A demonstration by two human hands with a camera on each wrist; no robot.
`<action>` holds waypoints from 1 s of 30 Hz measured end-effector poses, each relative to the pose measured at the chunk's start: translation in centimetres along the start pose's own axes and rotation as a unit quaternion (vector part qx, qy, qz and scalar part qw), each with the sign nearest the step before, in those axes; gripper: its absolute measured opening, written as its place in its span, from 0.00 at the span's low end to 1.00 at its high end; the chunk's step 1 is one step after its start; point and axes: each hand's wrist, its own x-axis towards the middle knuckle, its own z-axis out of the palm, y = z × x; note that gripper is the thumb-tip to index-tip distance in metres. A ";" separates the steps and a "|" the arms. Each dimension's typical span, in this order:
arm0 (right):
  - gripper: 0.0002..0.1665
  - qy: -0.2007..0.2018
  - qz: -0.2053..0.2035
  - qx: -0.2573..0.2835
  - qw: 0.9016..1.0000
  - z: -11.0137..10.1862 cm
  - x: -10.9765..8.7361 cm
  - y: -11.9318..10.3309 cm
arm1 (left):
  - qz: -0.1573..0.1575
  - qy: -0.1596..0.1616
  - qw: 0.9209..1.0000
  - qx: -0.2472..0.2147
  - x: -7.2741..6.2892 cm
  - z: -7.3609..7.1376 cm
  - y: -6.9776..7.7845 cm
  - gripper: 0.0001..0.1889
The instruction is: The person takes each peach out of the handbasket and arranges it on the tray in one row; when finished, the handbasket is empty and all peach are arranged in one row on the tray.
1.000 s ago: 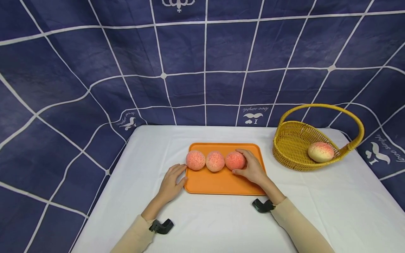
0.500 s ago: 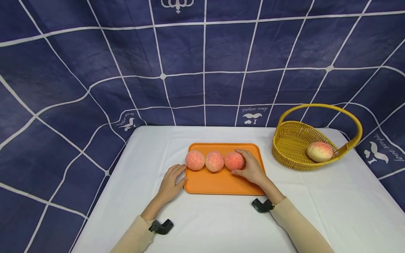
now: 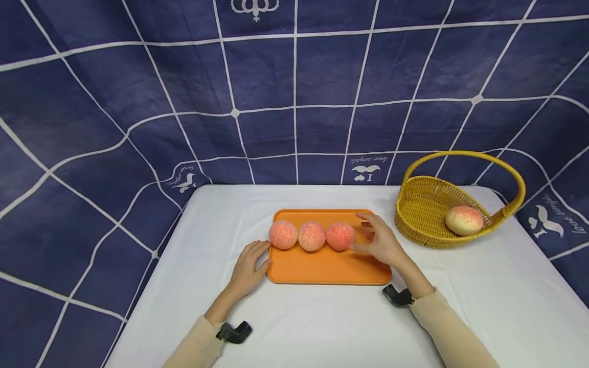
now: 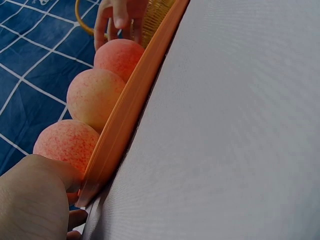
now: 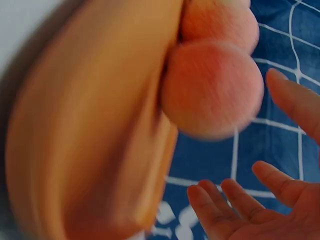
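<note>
Three pink peaches stand in a row on an orange tray (image 3: 329,268): a left peach (image 3: 282,235), a middle peach (image 3: 311,236) and a redder right peach (image 3: 339,236). My right hand (image 3: 379,243) is just right of the right peach, fingers spread with nothing between them. In the right wrist view, a gap shows between those fingers (image 5: 287,182) and the peach (image 5: 215,90). My left hand (image 3: 248,266) rests at the tray's left edge with relaxed fingers, fingertips right by the left peach. The left wrist view shows this hand (image 4: 37,192) partly covering that peach.
A yellow wicker basket (image 3: 418,202) with a tall handle stands on the right, holding one pale yellow-and-pink peach (image 3: 463,221). White cloth (image 3: 313,327) covers the table. Behind it hangs a dark blue curtain (image 3: 329,128) with white grid lines.
My right hand has let go of the right peach and moved a little to the right, its fingers spreading. The peaches stay in their row; my left hand keeps its place.
</note>
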 end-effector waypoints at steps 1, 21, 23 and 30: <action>0.50 0.009 -0.001 -0.005 1.000 -0.7 -0.2 0.0 | 0.000 0.001 1.000 0.000 0.0 0.0 0.0 0.24; 0.47 0.313 0.234 -0.060 0.918 -15.5 -3.9 6.0 | 0.006 0.011 1.000 -0.001 0.0 -0.2 0.3 0.24; 0.47 0.307 0.246 -0.064 0.917 -15.9 -3.9 6.7 | 0.006 0.012 1.000 -0.002 -0.1 -0.2 0.3 0.24; 0.48 0.281 0.245 -0.093 0.923 -16.0 -3.1 8.5 | 0.000 0.003 1.000 -0.005 0.0 0.0 0.3 0.24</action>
